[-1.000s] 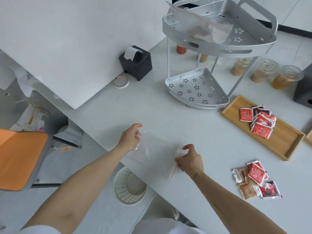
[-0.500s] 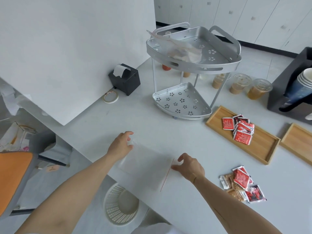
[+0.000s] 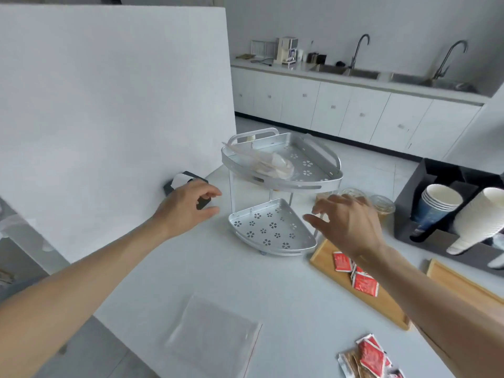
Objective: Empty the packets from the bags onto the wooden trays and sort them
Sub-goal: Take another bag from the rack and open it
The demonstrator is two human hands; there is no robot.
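We're maybe halfway: one bag (image 3: 215, 334) lies emptied near us, red packets (image 3: 354, 274) sit on a tray (image 3: 387, 309), a mixed pile (image 3: 368, 358) waits unsorted, and both hands, left (image 3: 188, 205) and right (image 3: 346, 222), reach loose and empty toward the bag on the rack (image 3: 270, 163).

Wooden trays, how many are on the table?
2. One wooden tray with red packets lies right of the metal rack, partly under the right arm. A second tray sits at the right edge, cut off.

You won't find any text you can actually read here. The red packets (image 3: 342, 262) on the wooden tray (image 3: 387, 304) at your right carry pale print, too blurred to make out. The same goes for the loose packets (image 3: 369, 356) lying near you on the counter (image 3: 191, 268).
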